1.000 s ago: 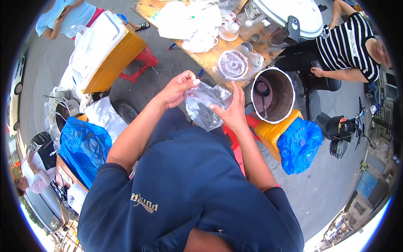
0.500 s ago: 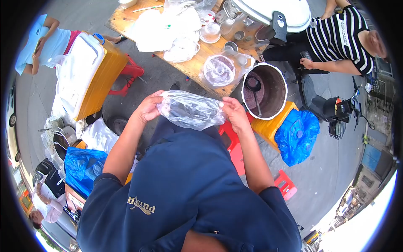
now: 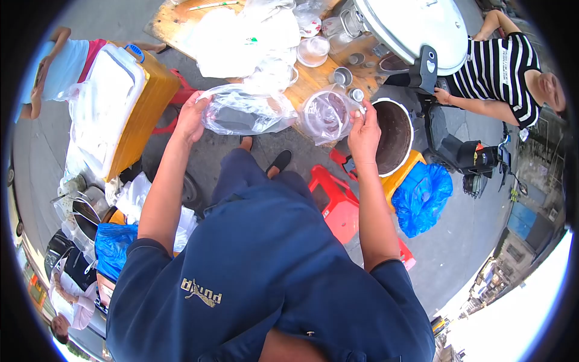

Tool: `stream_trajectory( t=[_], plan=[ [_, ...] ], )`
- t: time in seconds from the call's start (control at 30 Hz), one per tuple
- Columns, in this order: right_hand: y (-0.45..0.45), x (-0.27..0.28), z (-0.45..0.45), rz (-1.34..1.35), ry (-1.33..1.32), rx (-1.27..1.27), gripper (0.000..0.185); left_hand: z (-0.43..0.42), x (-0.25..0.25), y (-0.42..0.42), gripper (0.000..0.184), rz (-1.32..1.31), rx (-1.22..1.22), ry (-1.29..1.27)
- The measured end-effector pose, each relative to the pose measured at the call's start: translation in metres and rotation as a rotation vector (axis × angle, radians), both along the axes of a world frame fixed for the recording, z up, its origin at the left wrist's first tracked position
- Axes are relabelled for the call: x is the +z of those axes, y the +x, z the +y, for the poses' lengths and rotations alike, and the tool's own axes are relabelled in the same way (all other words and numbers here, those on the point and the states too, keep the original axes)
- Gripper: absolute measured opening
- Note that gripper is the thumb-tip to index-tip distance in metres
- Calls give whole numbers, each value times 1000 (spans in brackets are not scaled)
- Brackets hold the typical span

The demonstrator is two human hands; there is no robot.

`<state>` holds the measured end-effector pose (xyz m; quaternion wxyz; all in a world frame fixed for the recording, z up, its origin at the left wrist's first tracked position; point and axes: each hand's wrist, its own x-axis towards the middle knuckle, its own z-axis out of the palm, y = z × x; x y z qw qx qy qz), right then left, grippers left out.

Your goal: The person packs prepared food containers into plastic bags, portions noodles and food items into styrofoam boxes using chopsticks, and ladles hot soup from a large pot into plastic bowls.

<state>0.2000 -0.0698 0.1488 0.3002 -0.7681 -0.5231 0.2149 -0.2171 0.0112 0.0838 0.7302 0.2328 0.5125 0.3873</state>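
Note:
My left hand (image 3: 192, 117) is closed on one end of a clear plastic bag (image 3: 253, 114), which stretches rightward in front of the table; the ground shows dark through it. My right hand (image 3: 365, 136) is raised, apart from that bag, with its thumb and fingertips drawn together. It is beside a bowl wrapped in clear plastic (image 3: 325, 111) at the table's corner. Whether the fingertips pinch the loose plastic there cannot be made out. Just behind them stands a small metal-topped container (image 3: 356, 95). A deep pot (image 3: 398, 136) is partly hidden by my right hand.
The wooden table (image 3: 307, 84) holds white plastic bags (image 3: 241, 48), a clear tub (image 3: 313, 50), a metal cup (image 3: 341, 76) and a large white lid (image 3: 416, 36). Red stools (image 3: 341, 211), a yellow-sided box (image 3: 123, 127) and a blue bag (image 3: 422, 199) surround me. A person in stripes (image 3: 497, 66) stands at right.
My hands have moved apart and toward the table. The right hand has let go of the clear bag and moved beside the wrapped bowl; the left still holds it. The striped person's hand has neared the lid's handle.

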Motion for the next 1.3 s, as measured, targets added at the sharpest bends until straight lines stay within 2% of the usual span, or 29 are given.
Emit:
stream_trajectory(
  t=[0.1,0.13,0.17,0.23,0.27,0.3,0.37,0.4,0.5,0.53,0.67,0.87,0.97,1.03,1.17,1.23,1.3],
  plan=[
    [-5,2,-11,-86,-1,88,44,7,-2,2,6,-26,66,7],
    [-4,-6,-15,-102,-140,40,51,8,-7,2,6,-50,73,16],
    [-5,-12,-16,-101,-143,41,51,9,-11,3,6,-73,78,27],
    [-10,-21,-17,-10,-254,-51,72,11,-14,11,7,-53,92,26],
    [-13,-25,-16,135,-261,-109,90,13,-16,14,7,-51,114,17],
    [-17,-23,-13,137,-260,-109,90,14,-17,18,8,-47,136,8],
    [-23,-16,-8,-44,-269,79,89,16,-21,24,8,-32,149,3],
    [-25,-12,-6,-42,-267,77,89,17,-23,28,8,-20,162,2],
    [-35,4,0,623,-158,-149,51,17,-30,44,9,107,190,-8],
    [-24,24,2,751,-103,-138,41,11,-36,62,10,117,222,15],
    [-13,68,-5,664,-189,-149,34,1,-45,111,12,195,180,0],
    [-3,168,-20,523,-87,-40,28,-4,-66,164,18,280,141,19],
    [-11,199,-21,494,-86,27,28,-12,-81,199,19,315,60,29],
    [-18,208,-20,508,-142,50,27,-16,-94,216,28,253,-31,-42],
    [-14,181,-15,514,-121,27,26,-24,-117,239,22,239,-108,-34],
    [-16,158,-11,554,-117,-1,24,-24,-108,237,23,240,-101,-63],
    [-16,140,-10,584,-118,-6,23,-23,-103,238,29,151,-218,-116]
  ],
)
